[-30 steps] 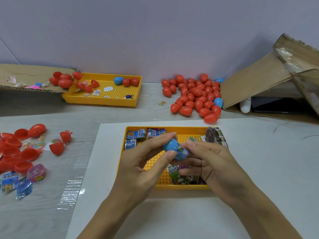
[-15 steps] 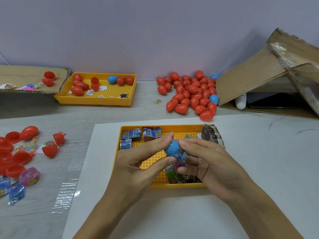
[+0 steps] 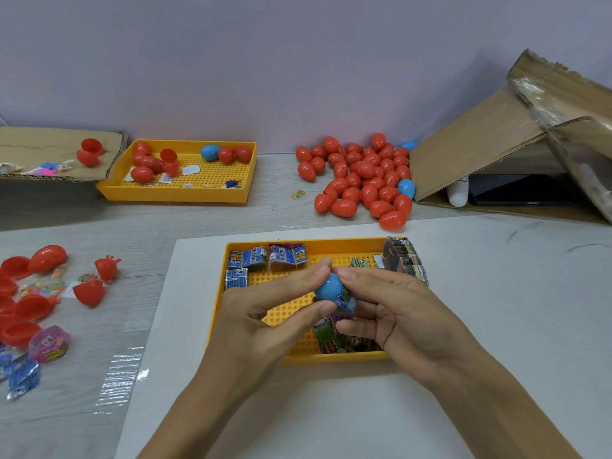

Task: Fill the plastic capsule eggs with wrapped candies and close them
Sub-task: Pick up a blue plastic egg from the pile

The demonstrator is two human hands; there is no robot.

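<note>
Both hands hold one blue capsule egg [image 3: 329,286] over the near yellow tray [image 3: 299,357]. My left hand [image 3: 265,313] pinches its rounded half between thumb and forefinger. My right hand [image 3: 387,309] grips the other half, where a blue candy wrapper [image 3: 347,301] sticks out at the seam. The two halves are not fully together. Wrapped candies [image 3: 251,258] lie along the tray's far edge, and more [image 3: 331,339] lie under my hands.
A heap of closed red eggs [image 3: 361,180] lies at the back. A second yellow tray [image 3: 185,193] with eggs stands back left. Open red halves [image 3: 29,306] and loose candies [image 3: 49,346] lie at the left. A tilted cardboard box [image 3: 496,154] is at the right.
The hands have stayed over the tray with the blue egg, pressing its halves closer. The view has shifted slightly to the right.
</note>
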